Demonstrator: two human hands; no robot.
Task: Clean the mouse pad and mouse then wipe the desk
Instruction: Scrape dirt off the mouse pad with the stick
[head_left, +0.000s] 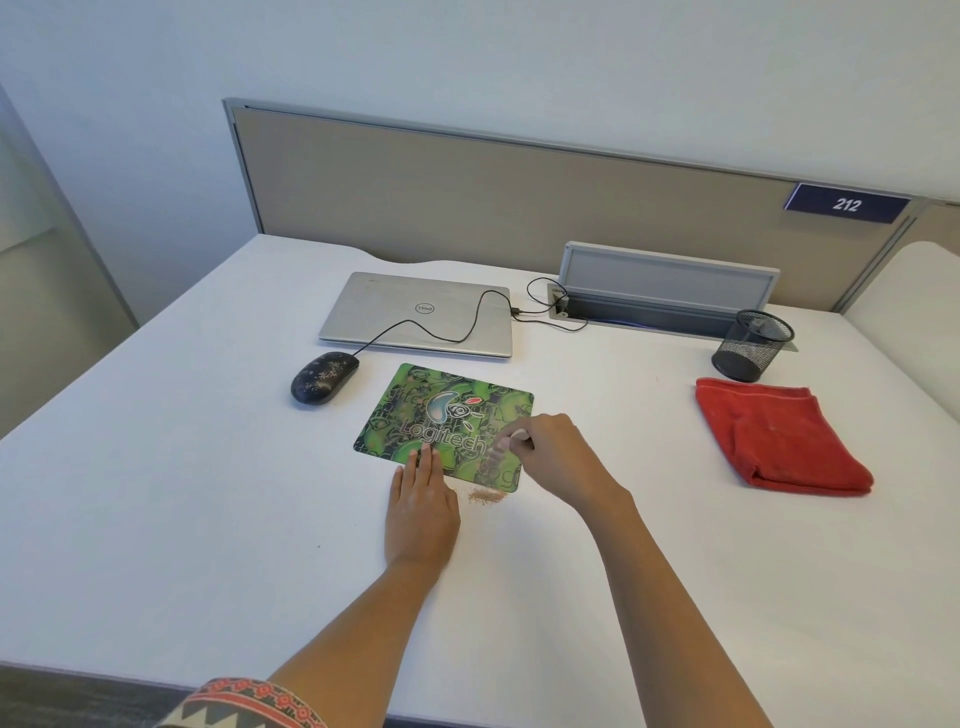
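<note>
While the left hand (421, 506) lies flat with fingers straight, its fingertips pressing the near edge of the mouse pad (447, 426), the right hand (553, 457) is curled around a small pale object (517, 434) over the pad's lower right part; what that object is cannot be told, as it is mostly hidden and blurred. The pad sits at the middle of the frame, a rounded rectangle printed in mottled green with a grey "Logitech" name and logo. Just below its near edge, a small heap of tan crumbs (485, 496) lies on the desk (182, 493). The mouse (323, 378), left of the pad and apart from it, is black, glossy and flecked with pale specks; its thin black cable (441, 325) loops over a closed silver laptop (415, 314) above centre. At the right of the frame a folded red cloth (779, 436) rests on the desk, with a black mesh pen cup (750, 345) just above it. The desk is white and smooth. Behind it stands a beige partition (467, 192) with a grey frame, carrying a dark blue tag (847, 203) reading 212 at upper right, and a grey cable box (670, 283) at its foot. The wall (467, 52) above is plain and pale.
</note>
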